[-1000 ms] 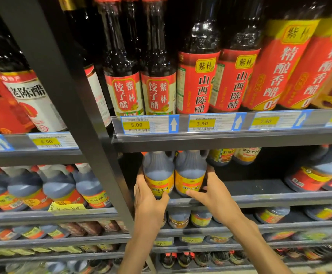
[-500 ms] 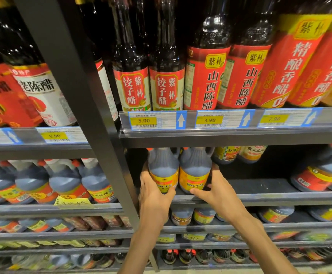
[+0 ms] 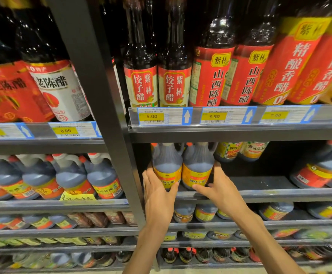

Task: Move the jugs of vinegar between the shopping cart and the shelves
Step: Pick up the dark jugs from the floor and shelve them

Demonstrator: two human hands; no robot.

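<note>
Two jugs (image 3: pixel 183 167) (side by side, upright) on the shelf (image 3: pixel 270 191), left hand (image 3: pixel 158 191) and right hand (image 3: pixel 219 189) each clasping one.

Jug tops (image 3: pixel 168 145) behind the upper shelf edge (image 3: pixel 238 133); lowest bottles (image 3: pixel 200 254) blurred.

Price tags on the shelf rail (image 3: pixel 238 131) read 5.00 (image 3: pixel 151 116), 3.90 (image 3: pixel 214 116), 7.90 (image 3: pixel 275 115), another 8.00 (image 3: pixel 65 130); bottles (image 3: pixel 141 86) above the rail's left end say 紫林 饺子醋.
</note>
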